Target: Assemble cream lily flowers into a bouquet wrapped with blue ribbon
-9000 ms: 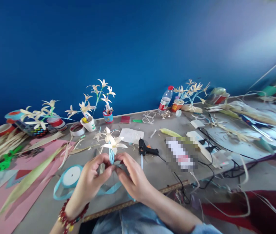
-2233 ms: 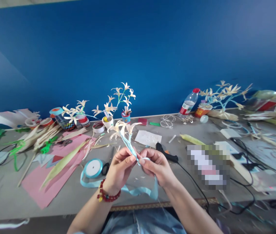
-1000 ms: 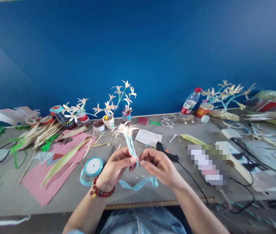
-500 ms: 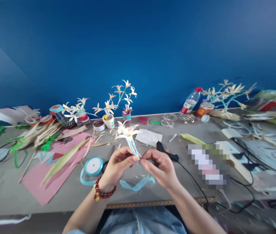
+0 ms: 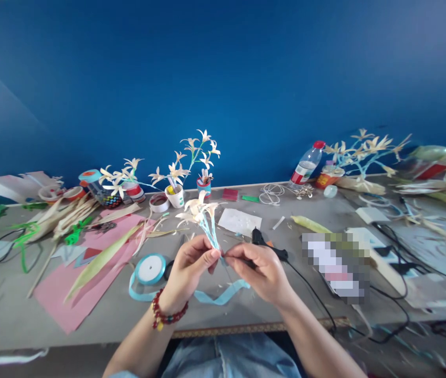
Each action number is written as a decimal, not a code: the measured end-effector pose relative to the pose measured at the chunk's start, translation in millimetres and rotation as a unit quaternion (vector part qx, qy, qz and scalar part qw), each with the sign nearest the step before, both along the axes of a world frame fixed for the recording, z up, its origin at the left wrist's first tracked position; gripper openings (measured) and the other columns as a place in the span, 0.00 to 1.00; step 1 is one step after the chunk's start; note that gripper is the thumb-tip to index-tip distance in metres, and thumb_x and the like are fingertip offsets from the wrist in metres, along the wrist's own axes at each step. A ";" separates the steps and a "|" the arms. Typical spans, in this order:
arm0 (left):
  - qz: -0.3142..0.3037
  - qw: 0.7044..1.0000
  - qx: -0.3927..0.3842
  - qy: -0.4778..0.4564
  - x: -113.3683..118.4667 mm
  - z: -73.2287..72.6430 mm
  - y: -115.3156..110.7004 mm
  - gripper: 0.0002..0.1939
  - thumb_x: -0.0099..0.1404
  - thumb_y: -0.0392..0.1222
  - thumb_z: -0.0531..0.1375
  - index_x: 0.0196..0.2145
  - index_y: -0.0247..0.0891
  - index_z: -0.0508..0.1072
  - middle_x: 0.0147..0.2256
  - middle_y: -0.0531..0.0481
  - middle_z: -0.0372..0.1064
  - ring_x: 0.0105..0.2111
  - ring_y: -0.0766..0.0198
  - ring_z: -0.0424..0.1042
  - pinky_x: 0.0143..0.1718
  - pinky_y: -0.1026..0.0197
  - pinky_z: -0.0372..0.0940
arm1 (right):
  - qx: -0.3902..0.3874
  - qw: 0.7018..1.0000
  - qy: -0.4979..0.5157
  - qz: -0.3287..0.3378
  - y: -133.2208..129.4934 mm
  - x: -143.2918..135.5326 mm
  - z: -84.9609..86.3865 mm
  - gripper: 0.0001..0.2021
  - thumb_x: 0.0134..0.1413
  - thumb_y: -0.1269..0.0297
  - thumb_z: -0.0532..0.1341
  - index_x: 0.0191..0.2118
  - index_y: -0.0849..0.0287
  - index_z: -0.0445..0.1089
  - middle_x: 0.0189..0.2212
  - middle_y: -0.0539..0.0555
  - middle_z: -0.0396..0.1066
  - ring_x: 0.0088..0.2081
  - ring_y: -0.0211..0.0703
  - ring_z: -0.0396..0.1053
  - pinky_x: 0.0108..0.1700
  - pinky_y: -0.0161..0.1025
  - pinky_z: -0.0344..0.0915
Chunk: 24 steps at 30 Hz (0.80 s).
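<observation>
Between thumb and fingers, my left hand pinches the blue-wrapped stems of a small bunch of cream flowers, which stands upright above it. A red bead bracelet circles the left wrist. Close beside the stems, my right hand is closed, thumb against fingers, at the lower stem ends; what its fingertips hold is too small to make out. Light-blue ribbon curls on the table below both hands, and its spool lies left of my left hand.
A black glue gun with a cord lies right of my right hand. Pink paper and husks are at the left. Behind stand a cup of pens, more flower sprays and a bottle.
The flower bunch has turned and its blossoms now sit closer together and more upright. My right fingertips have moved slightly left, nearer the stems.
</observation>
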<state>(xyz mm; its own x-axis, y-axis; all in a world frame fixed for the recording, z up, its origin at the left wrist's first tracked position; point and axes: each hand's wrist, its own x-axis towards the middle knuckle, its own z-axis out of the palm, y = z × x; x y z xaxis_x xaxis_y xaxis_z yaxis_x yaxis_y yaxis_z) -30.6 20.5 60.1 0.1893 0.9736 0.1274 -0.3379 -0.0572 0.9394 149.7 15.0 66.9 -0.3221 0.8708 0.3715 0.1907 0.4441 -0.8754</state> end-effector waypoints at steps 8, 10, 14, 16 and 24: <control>-0.053 0.997 -0.015 -0.050 -0.4 -5.0 2.0 0.14 0.59 0.50 0.70 0.27 0.36 0.75 0.27 0.49 0.70 0.23 0.69 0.59 0.24 0.65 0.54 | -0.255 0.933 0.245 0.063 -3.7 -18.6 -15.6 0.18 0.54 0.48 0.67 0.29 0.59 0.68 0.15 0.40 0.50 0.16 0.28 0.42 0.17 0.30 0.40; -0.066 0.997 -0.029 -0.040 -1.4 -4.8 2.2 0.16 0.58 0.51 0.69 0.27 0.36 0.75 0.27 0.48 0.70 0.23 0.68 0.59 0.26 0.64 0.55 | -0.277 0.917 0.278 0.070 -4.7 -21.6 -20.1 0.19 0.52 0.48 0.69 0.28 0.58 0.66 0.15 0.40 0.49 0.15 0.27 0.41 0.17 0.30 0.39; -0.070 0.996 -0.050 -0.029 -1.2 -4.0 2.2 0.17 0.58 0.52 0.69 0.27 0.35 0.75 0.26 0.48 0.69 0.24 0.68 0.58 0.27 0.64 0.54 | -0.269 0.917 0.287 0.072 -5.3 -22.8 -22.4 0.20 0.52 0.47 0.68 0.28 0.58 0.64 0.15 0.40 0.49 0.15 0.27 0.41 0.17 0.30 0.39; -0.067 0.996 -0.047 -0.024 -0.3 -3.7 1.6 0.17 0.59 0.52 0.68 0.27 0.35 0.75 0.26 0.49 0.67 0.23 0.69 0.57 0.26 0.64 0.52 | -0.248 0.929 0.267 0.069 -5.1 -22.1 -20.2 0.20 0.55 0.47 0.67 0.28 0.58 0.65 0.15 0.40 0.49 0.15 0.28 0.42 0.17 0.30 0.40; 0.059 0.998 -0.004 0.032 3.4 0.7 -1.8 0.13 0.61 0.48 0.67 0.29 0.37 0.71 0.24 0.54 0.67 0.21 0.71 0.55 0.23 0.66 0.52 | 0.064 0.993 0.006 -0.101 -6.6 -14.8 -15.1 0.06 0.62 0.65 0.60 0.32 0.58 0.70 0.20 0.48 0.68 0.20 0.35 0.61 0.23 0.33 0.56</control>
